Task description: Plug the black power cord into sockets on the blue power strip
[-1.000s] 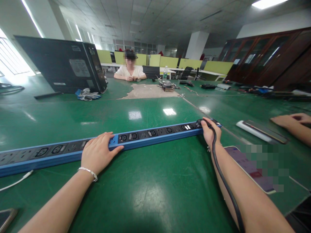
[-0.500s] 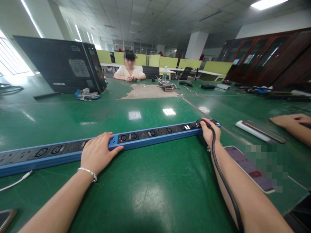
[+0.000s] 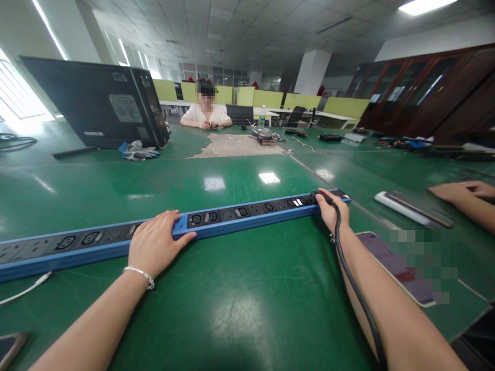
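Note:
A long blue power strip (image 3: 232, 221) with black sockets lies across the green table. My left hand (image 3: 157, 239) is wrapped over its middle part, thumb on the near side and fingers over the top. Near the strip's right end, my right hand (image 3: 331, 206) is closed round a black plug (image 3: 315, 196), which sits at a socket; how deep it is in cannot be made out. From the plug, a black cable (image 3: 353, 288) runs down along my right forearm.
Beyond the strip are a black computer case (image 3: 96, 103), gloves (image 3: 139, 151) and a metal device (image 3: 265, 135). A person (image 3: 207, 111) sits across the table (image 3: 240, 175). Phones (image 3: 394, 268) lie at the right, near another person's hands (image 3: 460, 190). A white cable (image 3: 38, 281) lies left.
My right hand and the black plug have shifted very slightly left and down against the strip. My left hand and the strip look the same.

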Tool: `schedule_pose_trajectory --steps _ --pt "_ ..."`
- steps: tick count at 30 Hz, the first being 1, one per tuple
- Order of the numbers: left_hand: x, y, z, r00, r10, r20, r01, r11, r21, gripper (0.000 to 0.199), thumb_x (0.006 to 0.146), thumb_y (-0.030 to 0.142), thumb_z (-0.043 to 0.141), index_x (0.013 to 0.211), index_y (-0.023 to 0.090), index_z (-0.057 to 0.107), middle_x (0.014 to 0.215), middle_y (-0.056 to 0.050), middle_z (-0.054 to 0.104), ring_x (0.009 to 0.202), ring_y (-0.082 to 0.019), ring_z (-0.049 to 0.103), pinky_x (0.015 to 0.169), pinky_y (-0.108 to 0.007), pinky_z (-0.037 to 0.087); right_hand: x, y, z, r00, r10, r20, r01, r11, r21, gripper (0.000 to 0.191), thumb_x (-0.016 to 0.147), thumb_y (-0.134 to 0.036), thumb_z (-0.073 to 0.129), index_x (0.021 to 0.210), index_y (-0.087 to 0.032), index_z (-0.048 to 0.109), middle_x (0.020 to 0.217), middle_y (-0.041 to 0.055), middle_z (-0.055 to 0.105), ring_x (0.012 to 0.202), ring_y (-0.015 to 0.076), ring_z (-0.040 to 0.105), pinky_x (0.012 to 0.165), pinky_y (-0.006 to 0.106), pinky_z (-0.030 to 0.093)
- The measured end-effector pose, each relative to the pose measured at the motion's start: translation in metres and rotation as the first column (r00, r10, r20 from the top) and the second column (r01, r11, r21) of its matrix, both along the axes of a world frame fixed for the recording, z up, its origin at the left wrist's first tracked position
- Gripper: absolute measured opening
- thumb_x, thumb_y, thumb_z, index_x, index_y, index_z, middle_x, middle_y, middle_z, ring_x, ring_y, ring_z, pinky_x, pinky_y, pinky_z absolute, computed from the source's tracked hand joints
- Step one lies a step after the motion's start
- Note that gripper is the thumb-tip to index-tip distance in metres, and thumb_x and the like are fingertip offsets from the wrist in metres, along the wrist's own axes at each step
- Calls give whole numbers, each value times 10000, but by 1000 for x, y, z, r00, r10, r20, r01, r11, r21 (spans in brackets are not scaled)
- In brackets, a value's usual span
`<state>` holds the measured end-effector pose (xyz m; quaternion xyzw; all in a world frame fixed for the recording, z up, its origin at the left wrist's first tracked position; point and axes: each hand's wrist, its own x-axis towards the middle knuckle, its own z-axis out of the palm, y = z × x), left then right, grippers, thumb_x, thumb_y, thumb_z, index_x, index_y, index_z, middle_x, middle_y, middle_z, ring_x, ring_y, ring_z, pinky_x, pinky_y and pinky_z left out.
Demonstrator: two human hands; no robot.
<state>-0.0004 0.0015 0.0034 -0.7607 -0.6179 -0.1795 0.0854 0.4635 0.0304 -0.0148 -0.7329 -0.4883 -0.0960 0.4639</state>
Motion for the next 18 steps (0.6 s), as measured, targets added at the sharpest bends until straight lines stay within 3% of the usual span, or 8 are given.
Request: schedule_pose_trajectory --steps 8,18 --pt "0 -1 2 1000 13 -11 -13 1000 -13 580 796 583 457 1186 158 516 1242 -133 587 1138 -291 535 977 -432 373 1 -1 -12 998 -43 -46 42 999 -18 425 758 -471 545 1035 -192 706 1191 115 630 1109 276 573 985 417 406" --pt "0 0 1 1000 5 12 -5 1000 -18 575 790 576 472 1190 164 513 1253 -131 581 1150 -293 526 982 -438 366 -2 1 -10 997 -37 -72 34 999 -33 423 769 -451 527 1049 -181 696 1185 149 620 1190 314 501 1003 488 367"
